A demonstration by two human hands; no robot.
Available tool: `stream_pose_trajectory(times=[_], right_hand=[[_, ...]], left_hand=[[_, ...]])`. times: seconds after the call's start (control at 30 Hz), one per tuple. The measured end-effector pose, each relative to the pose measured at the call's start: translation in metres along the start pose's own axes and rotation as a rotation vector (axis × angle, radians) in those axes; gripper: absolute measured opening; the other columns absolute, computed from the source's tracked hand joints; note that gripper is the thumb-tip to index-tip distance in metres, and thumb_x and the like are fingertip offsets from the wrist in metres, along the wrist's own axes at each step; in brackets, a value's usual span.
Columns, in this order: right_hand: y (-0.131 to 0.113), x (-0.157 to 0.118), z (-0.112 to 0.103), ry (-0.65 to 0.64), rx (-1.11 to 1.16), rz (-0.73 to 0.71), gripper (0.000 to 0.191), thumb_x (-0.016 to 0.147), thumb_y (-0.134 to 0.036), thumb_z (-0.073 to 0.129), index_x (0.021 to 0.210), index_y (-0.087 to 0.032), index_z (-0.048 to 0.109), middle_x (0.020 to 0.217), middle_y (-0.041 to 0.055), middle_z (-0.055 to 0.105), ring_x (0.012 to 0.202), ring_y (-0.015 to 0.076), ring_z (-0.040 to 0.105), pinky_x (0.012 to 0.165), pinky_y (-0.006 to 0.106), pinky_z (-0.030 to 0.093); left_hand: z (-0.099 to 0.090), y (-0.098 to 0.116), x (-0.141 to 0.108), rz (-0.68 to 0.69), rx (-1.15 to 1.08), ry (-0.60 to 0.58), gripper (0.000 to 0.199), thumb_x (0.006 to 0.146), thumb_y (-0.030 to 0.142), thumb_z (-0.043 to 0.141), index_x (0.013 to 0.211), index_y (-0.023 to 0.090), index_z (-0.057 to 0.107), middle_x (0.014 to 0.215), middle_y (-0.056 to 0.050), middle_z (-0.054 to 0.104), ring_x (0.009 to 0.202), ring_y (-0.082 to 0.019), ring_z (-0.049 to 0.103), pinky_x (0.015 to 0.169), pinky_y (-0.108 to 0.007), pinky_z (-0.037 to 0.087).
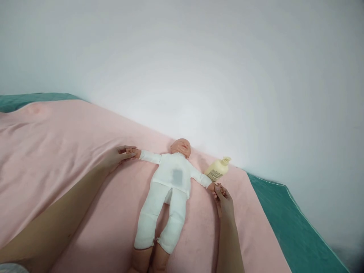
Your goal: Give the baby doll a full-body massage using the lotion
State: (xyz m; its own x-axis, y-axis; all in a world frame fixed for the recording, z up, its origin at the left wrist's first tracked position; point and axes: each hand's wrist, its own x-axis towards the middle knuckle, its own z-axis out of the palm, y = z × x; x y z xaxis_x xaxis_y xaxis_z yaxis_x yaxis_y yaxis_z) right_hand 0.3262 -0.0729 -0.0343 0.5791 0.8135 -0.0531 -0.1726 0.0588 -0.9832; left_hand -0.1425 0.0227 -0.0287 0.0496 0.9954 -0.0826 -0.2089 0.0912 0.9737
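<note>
A baby doll [170,189] with a white cloth body lies on its back on a pink sheet, head away from me and arms spread wide. My left hand [116,157] is closed around the doll's hand on the left side. On the right, my right hand [224,198] pinches the doll's other hand between thumb and fingers. A pale yellow pump bottle [217,169] lies tilted just beyond my right hand, beside the doll's forearm. Its printed label is too small to read. The doll's feet are cut off by the bottom edge.
The pink sheet [71,129] is wrinkled on the left. Under it, a green cover [290,216] shows at the right and in the far left corner. A plain white wall [182,68] rises directly behind the doll's head and the bottle.
</note>
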Motion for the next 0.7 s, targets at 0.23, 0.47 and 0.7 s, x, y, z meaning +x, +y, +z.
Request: stream_pose_trajectory(times=[0.23,0.47,0.7], right_hand=[[-0.0069,-0.0111,0.0089,0.074,-0.116,-0.049,0.052,0.054,-0.050,0.084,0.087,-0.015,0.066,0.065,-0.0012,0.063,0.050,0.0098,0.055,0.045,0.019,0.044],[-0.0035,-0.0091,0.0058,0.092,-0.122,-0.114,0.056,0.061,-0.060,0.076,0.092,-0.014,0.067,0.074,0.0024,0.067,0.055,0.0107,0.056,0.050,0.022,0.048],[-0.0047,-0.0047,0.0059,0.086,0.059,-0.082,0.055,0.049,-0.048,0.086,0.089,-0.017,0.067,0.097,0.0048,0.067,0.075,0.0143,0.063,0.062,0.023,0.057]], left_hand=[[0.0063,0.0053,-0.0046,-0.014,-0.009,0.059,0.044,0.070,0.038,0.077,0.107,0.017,0.068,0.109,-0.010,0.070,0.096,-0.023,0.067,0.082,-0.030,0.056],[0.0007,-0.0001,-0.0006,-0.015,-0.025,0.060,0.046,0.080,0.045,0.067,0.117,0.019,0.065,0.113,-0.010,0.068,0.104,-0.024,0.064,0.079,-0.028,0.056],[0.0005,0.0030,-0.0016,-0.017,-0.058,-0.021,0.056,0.077,0.048,0.070,0.124,0.019,0.060,0.124,-0.013,0.063,0.113,-0.027,0.060,0.084,-0.031,0.056]])
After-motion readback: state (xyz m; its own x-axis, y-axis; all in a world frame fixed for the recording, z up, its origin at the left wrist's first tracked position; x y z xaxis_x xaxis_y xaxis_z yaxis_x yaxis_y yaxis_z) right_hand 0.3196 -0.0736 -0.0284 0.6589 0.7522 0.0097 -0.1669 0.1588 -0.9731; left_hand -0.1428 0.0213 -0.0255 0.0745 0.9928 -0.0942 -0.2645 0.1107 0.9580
